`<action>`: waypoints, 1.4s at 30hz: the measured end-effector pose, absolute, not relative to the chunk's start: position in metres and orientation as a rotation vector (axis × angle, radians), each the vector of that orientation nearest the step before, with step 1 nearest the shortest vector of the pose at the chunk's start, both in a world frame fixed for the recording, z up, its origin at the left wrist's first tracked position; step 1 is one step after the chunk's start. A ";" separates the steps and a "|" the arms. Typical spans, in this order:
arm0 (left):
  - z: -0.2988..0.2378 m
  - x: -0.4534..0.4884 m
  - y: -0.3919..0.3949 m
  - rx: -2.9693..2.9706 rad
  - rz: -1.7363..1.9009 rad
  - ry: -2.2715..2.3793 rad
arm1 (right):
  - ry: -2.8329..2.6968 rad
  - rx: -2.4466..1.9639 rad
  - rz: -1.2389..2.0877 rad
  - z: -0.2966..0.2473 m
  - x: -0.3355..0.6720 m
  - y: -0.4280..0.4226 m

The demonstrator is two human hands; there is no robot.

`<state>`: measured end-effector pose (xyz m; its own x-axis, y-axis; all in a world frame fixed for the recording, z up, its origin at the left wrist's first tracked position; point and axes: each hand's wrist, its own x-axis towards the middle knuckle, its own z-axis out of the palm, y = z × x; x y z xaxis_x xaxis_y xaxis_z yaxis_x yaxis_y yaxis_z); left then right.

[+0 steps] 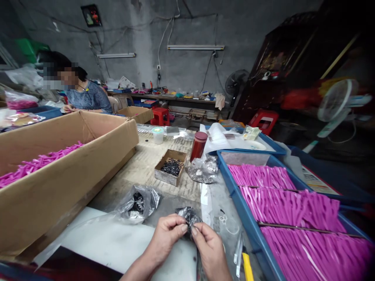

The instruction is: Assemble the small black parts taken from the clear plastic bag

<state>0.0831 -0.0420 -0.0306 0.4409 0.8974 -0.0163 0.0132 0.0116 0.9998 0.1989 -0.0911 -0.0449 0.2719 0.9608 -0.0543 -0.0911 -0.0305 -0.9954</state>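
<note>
Small bag: a little crinkly plastic bag (190,216), clear and shiny, with small black bits inside. It is bunched up at the near edge of the table (140,166).
Left hand: the left hand (165,236) has its fingers curled in close, and the thumb and fingertips pinch the left side of the small bag.
Right hand: the right hand (210,249) has its fingers bent and close together too, and the thumb and first finger pinch the right side of the small bag.
Where the bag is: it sits between the two hands, sticking up above the fingertips, with both hands touching it.
Just beside: a white sheet (117,244) lies under the hands, and a yellow tool (247,267) lies to the right, near the table's near edge.
A bit farther: another plastic bag (137,203) with black bits lies on the left.
Right side: a blue tray (252,228) full of pink strips (293,210) runs along the right edge.
Left side: a big cardboard box (67,175) holds more pink pieces.
Middle of the table: a small open box (170,167) of black parts, a crumpled foil bag (202,170) and a red bottle (199,145).
Far away: a person (84,95) sits at the far left.
</note>
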 end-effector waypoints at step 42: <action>-0.039 0.085 -0.046 1.204 0.830 0.813 | -0.800 -1.227 1.201 -0.041 0.197 -0.094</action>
